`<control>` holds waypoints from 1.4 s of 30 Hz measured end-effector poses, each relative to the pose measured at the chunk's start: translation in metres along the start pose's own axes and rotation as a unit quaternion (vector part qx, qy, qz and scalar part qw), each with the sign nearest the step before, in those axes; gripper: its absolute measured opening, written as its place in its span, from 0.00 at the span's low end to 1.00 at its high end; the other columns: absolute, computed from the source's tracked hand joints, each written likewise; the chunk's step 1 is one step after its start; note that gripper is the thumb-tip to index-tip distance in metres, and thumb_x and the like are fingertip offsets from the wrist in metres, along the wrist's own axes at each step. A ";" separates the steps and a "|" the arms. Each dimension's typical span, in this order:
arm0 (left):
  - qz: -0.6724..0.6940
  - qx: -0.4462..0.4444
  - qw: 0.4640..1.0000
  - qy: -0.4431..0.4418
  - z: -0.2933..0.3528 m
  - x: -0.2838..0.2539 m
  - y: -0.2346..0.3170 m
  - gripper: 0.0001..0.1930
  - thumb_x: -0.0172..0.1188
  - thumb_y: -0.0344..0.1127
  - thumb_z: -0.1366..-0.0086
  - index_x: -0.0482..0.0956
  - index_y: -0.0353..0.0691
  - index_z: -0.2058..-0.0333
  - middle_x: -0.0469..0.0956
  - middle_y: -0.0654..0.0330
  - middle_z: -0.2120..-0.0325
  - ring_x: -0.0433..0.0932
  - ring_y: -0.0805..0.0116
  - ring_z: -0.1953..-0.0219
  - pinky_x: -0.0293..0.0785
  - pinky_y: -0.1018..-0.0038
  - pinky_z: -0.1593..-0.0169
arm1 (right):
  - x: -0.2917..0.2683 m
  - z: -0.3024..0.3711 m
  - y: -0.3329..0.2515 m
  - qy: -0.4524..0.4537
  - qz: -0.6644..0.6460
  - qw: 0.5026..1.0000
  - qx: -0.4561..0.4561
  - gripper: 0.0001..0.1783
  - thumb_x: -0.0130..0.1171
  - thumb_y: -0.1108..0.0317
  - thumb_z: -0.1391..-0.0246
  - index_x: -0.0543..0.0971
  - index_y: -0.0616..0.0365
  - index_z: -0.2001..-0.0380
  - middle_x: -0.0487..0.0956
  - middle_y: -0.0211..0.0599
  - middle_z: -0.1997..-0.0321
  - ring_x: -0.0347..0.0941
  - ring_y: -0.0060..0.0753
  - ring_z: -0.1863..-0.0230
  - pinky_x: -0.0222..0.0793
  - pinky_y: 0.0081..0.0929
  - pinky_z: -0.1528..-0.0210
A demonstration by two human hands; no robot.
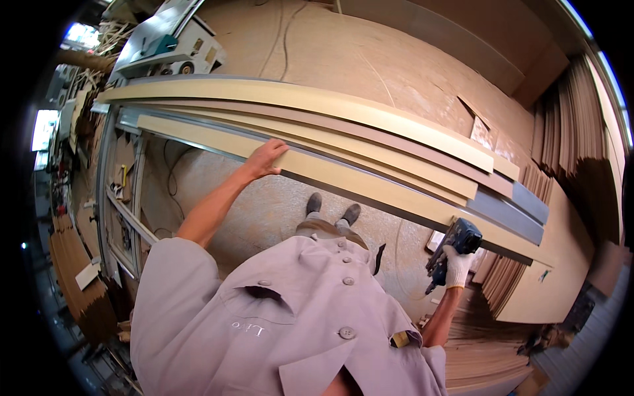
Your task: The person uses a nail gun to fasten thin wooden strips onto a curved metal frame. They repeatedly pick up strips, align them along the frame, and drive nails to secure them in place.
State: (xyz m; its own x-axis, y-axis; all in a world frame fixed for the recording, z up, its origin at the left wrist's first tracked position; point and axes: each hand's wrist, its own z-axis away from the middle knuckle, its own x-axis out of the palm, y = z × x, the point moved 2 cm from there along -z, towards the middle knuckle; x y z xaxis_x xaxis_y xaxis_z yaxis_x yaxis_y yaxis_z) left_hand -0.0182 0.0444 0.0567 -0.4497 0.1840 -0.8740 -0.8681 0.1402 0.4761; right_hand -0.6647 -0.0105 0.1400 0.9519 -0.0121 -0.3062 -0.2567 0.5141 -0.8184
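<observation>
At the far left of the frame, stacks of brown boards (pixel 76 284) stand on the floor beside a metal frame (pixel 125 218). In the upper left sits a grey machine (pixel 175 43) with a green part.

From there a bundle of long strips runs across the frame toward the right on a grey metal rail (pixel 508 214). The front strip (pixel 370 188) is pale yellow wood; behind it lie a brownish strip (pixel 370 132) and another pale one (pixel 317 99).

The left hand (pixel 265 158), bare, lies flat and open on the front strip left of centre, fingers spread over its top face and thumb at its near edge.

Below the centre, the person's lilac buttoned coat (pixel 290 317) fills the lower frame, with two grey shoes (pixel 332 210) on the speckled floor (pixel 264 211).

The right hand (pixel 457 265), in a white glove, is closed around the grip of a dark blue power tool (pixel 456 243), held at the right end of the front strip, its head touching the strip's near edge.

At the right of the frame, sheets of wood (pixel 574 132) lean upright, and a large pale panel (pixel 561 264) lies below them.
</observation>
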 end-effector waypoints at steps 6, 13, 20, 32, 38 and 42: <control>0.011 0.027 0.999 -0.026 0.001 -0.008 0.006 0.40 0.78 0.26 0.58 0.73 0.34 0.42 0.74 0.48 0.45 0.73 0.46 0.41 0.73 0.60 0.38 | 0.143 0.051 -0.013 -0.132 0.039 0.990 0.025 0.09 0.67 0.75 0.48 0.83 0.60 0.62 0.82 0.29 0.73 0.77 0.24 0.78 0.73 0.25 0.75; 0.011 0.036 0.999 -0.005 -0.006 -0.002 0.007 0.34 0.76 0.26 0.59 0.75 0.34 0.49 0.76 0.50 0.49 0.73 0.47 0.44 0.75 0.60 0.41 | 0.273 0.076 -0.028 -0.222 0.206 0.951 -0.063 0.14 0.68 0.64 0.50 0.86 0.63 0.63 0.87 0.47 0.68 0.86 0.41 0.62 0.78 0.36 0.57; 0.007 0.035 0.999 -0.013 -0.007 0.004 -0.001 0.36 0.76 0.27 0.60 0.75 0.34 0.47 0.76 0.50 0.49 0.73 0.47 0.44 0.74 0.59 0.40 | 0.277 0.083 -0.037 -0.174 0.245 0.948 -0.102 0.13 0.64 0.63 0.51 0.86 0.61 0.66 0.84 0.47 0.75 0.86 0.40 0.69 0.79 0.38 0.65; -0.010 0.035 0.999 -0.013 -0.009 -0.007 0.009 0.35 0.75 0.25 0.60 0.75 0.36 0.48 0.76 0.50 0.50 0.73 0.47 0.43 0.75 0.60 0.40 | 0.190 0.064 -0.031 -0.098 0.222 0.969 -0.052 0.12 0.64 0.64 0.52 0.85 0.62 0.67 0.84 0.59 0.65 0.82 0.62 0.57 0.78 0.48 0.57; -0.019 0.017 0.999 -0.028 -0.007 -0.013 0.015 0.36 0.75 0.25 0.60 0.75 0.37 0.46 0.76 0.51 0.50 0.74 0.48 0.43 0.75 0.60 0.41 | 0.140 0.048 -0.014 -0.091 0.192 0.974 -0.083 0.11 0.64 0.65 0.52 0.85 0.62 0.70 0.84 0.57 0.70 0.84 0.59 0.62 0.78 0.45 0.61; -0.027 0.015 0.999 -0.024 -0.005 -0.015 0.018 0.37 0.76 0.24 0.61 0.75 0.36 0.46 0.75 0.51 0.49 0.73 0.48 0.43 0.75 0.60 0.40 | 0.110 0.044 -0.011 -0.055 0.163 0.984 -0.036 0.10 0.63 0.67 0.51 0.84 0.65 0.75 0.80 0.46 0.84 0.83 0.40 0.78 0.75 0.37 0.74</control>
State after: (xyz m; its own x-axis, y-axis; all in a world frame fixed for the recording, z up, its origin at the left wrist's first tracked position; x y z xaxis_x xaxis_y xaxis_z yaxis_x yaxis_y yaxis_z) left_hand -0.0281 0.0395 0.0778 -0.3920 0.2217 -0.8928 -0.8834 0.1799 0.4326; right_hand -0.5500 0.0201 0.1371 0.8284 0.2377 -0.5072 -0.5588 0.4135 -0.7189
